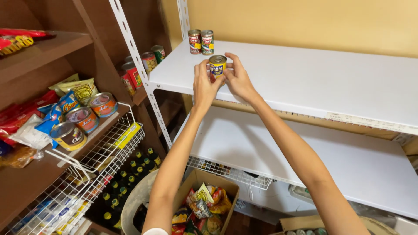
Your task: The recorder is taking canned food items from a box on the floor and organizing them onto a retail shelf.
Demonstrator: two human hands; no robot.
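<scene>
The yellow can (217, 66) is gripped by both hands (left hand (204, 85), right hand (237, 78)); it should be set down flat on the white shelf (305, 82).

I see both bare arms extended upward, left hand (205, 85) and right hand (237, 78) cupped together, fingers curled inward.

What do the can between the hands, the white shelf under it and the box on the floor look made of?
Can: apparently metal, shiny ribbed lid, glossy yellow and red paper or printed label. White shelf: smooth matt white board, probably laminate or painted metal; unclear. Box: brown corrugated cardboard, raw matt flaps. Left hand and right hand grip the can.
</scene>
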